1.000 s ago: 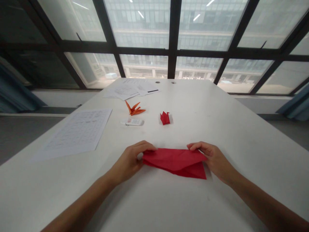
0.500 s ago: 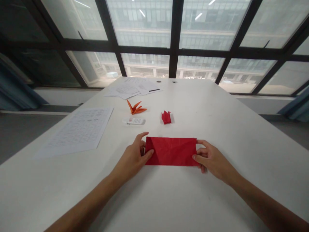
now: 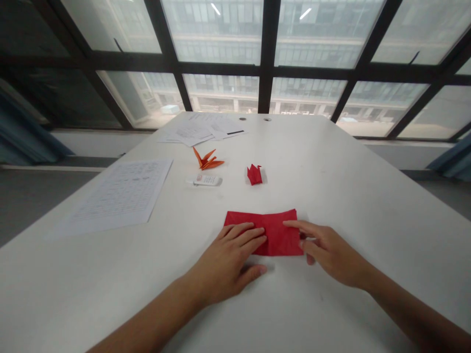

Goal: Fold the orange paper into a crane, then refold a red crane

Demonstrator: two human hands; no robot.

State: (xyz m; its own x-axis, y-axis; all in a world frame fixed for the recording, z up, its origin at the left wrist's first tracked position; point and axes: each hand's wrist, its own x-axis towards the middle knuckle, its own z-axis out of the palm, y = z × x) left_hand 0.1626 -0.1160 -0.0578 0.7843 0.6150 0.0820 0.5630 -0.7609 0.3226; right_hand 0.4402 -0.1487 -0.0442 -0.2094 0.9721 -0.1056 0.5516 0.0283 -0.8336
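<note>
A folded red paper rectangle (image 3: pixel 281 242) lies in front of me on the table, with a slight crease or dip near its middle. My left hand (image 3: pixel 233 257) rests flat on its left half, fingers stretched out and thumb apart on the tabletop, covering part of the paper. At the right edge, my right hand (image 3: pixel 326 252) holds the paper, its index finger laid over the top face and the other fingers bent at the edge. Beyond the sheet stands a small red origami crane (image 3: pixel 254 175). An orange origami crane (image 3: pixel 208 161) sits farther left.
A small white tube or bottle (image 3: pixel 206 181) with printing lies in front of the orange crane. A printed sheet (image 3: pixel 117 193) is on the left of the white table (image 3: pixel 353 196). More papers (image 3: pixel 198 130) lie at the far end, before large windows (image 3: pixel 221 93).
My left hand has let go of the paper's left edge and moved right, flattening onto it. My right index finger has come over the top face. The view has tilted slightly.
</note>
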